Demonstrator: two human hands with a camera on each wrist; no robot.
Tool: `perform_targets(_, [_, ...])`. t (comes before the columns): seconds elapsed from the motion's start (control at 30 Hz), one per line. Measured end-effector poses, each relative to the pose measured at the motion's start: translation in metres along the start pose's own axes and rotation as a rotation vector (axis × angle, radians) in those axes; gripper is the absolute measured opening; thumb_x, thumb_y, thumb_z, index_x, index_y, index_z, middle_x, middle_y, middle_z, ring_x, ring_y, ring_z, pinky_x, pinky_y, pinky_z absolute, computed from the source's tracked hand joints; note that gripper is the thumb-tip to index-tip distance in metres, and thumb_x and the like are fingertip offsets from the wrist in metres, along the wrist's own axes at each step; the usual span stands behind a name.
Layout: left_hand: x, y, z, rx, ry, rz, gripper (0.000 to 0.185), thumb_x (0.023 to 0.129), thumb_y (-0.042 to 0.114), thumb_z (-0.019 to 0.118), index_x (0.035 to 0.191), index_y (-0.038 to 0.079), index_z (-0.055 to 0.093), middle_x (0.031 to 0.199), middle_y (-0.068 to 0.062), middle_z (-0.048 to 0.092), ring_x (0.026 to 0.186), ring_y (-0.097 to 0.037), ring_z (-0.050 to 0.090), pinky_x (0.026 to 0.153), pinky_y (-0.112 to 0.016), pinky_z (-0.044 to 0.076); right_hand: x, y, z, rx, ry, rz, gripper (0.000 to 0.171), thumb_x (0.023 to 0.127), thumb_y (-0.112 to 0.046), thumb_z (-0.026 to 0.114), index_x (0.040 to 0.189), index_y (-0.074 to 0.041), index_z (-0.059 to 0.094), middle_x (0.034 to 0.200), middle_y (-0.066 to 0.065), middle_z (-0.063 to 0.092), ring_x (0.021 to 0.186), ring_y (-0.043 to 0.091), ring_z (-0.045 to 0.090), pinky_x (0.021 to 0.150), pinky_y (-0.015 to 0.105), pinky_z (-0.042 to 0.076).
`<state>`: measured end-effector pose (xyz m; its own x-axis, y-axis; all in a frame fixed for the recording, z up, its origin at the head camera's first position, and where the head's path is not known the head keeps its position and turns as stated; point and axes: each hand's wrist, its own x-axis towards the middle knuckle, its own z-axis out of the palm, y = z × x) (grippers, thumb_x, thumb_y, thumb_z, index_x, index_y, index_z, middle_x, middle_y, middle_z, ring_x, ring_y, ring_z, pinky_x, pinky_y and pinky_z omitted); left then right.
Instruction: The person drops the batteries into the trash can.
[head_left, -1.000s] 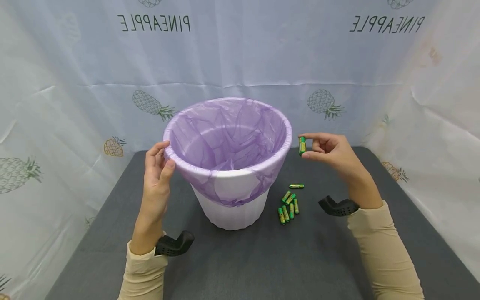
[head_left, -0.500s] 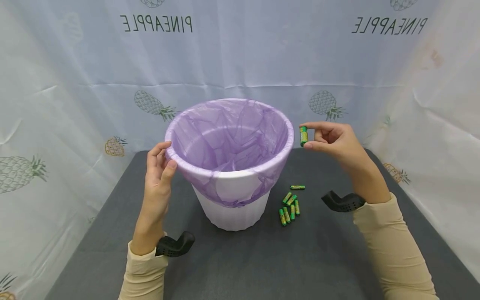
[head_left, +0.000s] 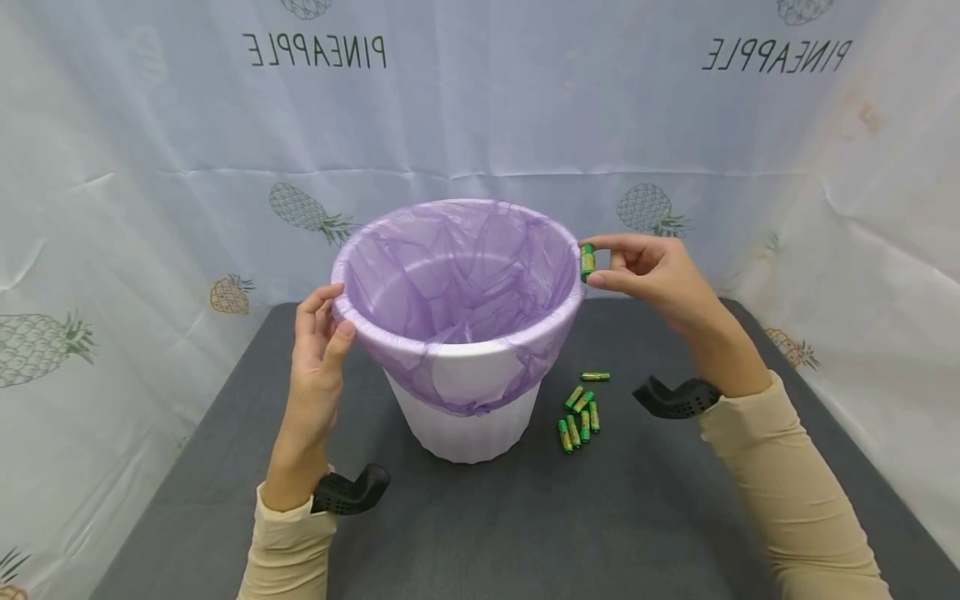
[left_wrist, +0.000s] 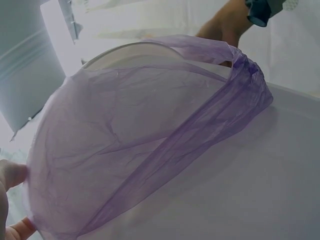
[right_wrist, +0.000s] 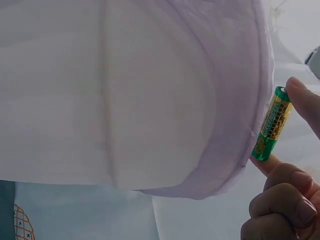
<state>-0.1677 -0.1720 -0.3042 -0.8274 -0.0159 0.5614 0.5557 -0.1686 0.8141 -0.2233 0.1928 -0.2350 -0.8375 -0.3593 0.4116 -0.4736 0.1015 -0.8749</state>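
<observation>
Head view: your right hand (head_left: 648, 271) pinches one green battery (head_left: 587, 261) upright between thumb and forefinger, right of centre in the frame, just beside the far right rim of the white bin (head_left: 468, 417). The battery looks just outside the rim, not over the opening. Carry it inward past the purple liner (head_left: 457, 283) before you let go, or it may clip the edge and fall to the table (head_left: 600, 517). Your left hand (head_left: 318, 350) grips the near left rim, thumb over the lip and fingers (head_left: 315, 304) curled outside; hold it there so the bin stays put. Six more batteries (head_left: 579, 412) lie on the table, lower right of the bin.

Left wrist view: mostly liner (left_wrist: 150, 150) stretched over the rim; fingertips (left_wrist: 12, 175) show at the lower left edge, touching it. Avoid dragging the liner off.

Right wrist view: the battery (right_wrist: 271, 123) sits at the right edge, pinched end to end, just beside the bin wall (right_wrist: 115, 90) and lip. Lift slightly, clear the lip, then release.
</observation>
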Motion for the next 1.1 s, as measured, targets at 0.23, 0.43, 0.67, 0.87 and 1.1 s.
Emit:
perform_targets(0.23, [0.001,0.001,0.000,0.007,0.020,-0.020,0.038,0.097,0.009,0.043,0.133,0.022,0.040,0.128,-0.001,0.046,0.112,-0.012,0.044,0.099,-0.021,0.033,0.003,-0.002,0.005,-0.056,-0.015,0.057,0.033,0.084,-0.002,0.070,0.115,-0.014,0.069,0.061,-0.010,0.046,0.056,0.009,0.033,0.056,0.027,0.028])
perform_targets(0.43, [0.000,0.001,0.001,0.005,0.006,-0.001,0.037,0.098,0.011,0.044,0.134,0.020,0.039,0.128,0.001,0.047,0.111,-0.010,0.046,0.098,-0.020,0.034,0.007,-0.001,0.009,-0.110,-0.024,0.082,0.034,0.085,-0.006,0.071,0.118,-0.013,0.068,0.061,-0.011,0.045,0.055,0.007,0.033,0.054,0.026,0.029])
perform_targets(0.67, [0.000,0.000,0.000,0.004,-0.005,0.009,0.037,0.099,0.012,0.045,0.134,0.020,0.038,0.129,0.001,0.047,0.111,-0.009,0.046,0.099,-0.020,0.034,0.005,0.003,0.012,-0.120,-0.012,0.077,0.033,0.087,-0.003,0.067,0.116,-0.019,0.067,0.061,-0.011,0.044,0.056,0.007,0.032,0.055,0.027,0.029])
perform_targets(0.87, [0.001,0.000,0.001,0.004,0.004,0.010,0.037,0.098,0.011,0.044,0.134,0.020,0.039,0.128,0.001,0.047,0.111,-0.010,0.046,0.098,-0.020,0.034,0.004,0.005,0.012,-0.098,-0.011,0.065,0.030,0.088,-0.006,0.066,0.116,-0.017,0.068,0.061,-0.011,0.043,0.056,0.009,0.030,0.056,0.027,0.029])
perform_targets(1.1, [0.000,0.000,0.001,-0.004,-0.007,0.020,0.037,0.099,0.011,0.044,0.135,0.019,0.038,0.128,0.001,0.047,0.111,-0.009,0.046,0.098,-0.019,0.035,0.000,0.009,0.010,-0.044,0.010,0.039,0.027,0.089,-0.004,0.064,0.112,-0.017,0.070,0.060,-0.010,0.041,0.055,0.011,0.027,0.054,0.028,0.026])
